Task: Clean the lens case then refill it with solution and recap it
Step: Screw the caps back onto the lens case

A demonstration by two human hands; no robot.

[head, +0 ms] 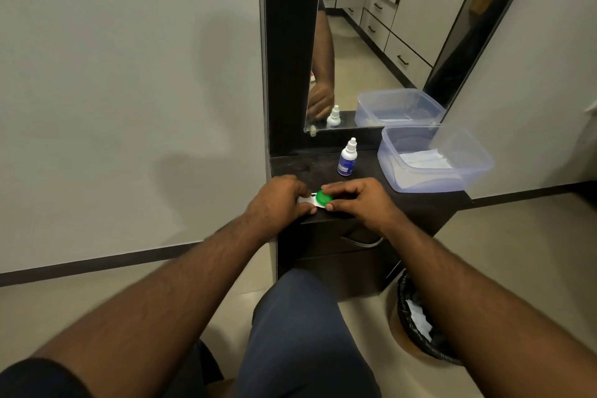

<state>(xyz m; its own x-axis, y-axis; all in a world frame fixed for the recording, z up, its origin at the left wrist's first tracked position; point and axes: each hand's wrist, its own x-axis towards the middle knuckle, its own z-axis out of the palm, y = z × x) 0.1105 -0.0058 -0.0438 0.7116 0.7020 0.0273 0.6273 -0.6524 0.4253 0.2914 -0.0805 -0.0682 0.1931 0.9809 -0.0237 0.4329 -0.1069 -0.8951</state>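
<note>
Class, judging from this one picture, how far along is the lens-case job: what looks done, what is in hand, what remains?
Done: cannot tell; used tissue lies in the bin. In hand: the left hand holds the lens case while the right hand pinches its green cap. Left: unclear; the solution bottle stands capped.

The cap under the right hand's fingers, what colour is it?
Bright green cap, seen in the head view.

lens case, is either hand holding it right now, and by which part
Both. The left hand grips the white end of the lens case; the right hand pinches the green cap by its rim.
</note>
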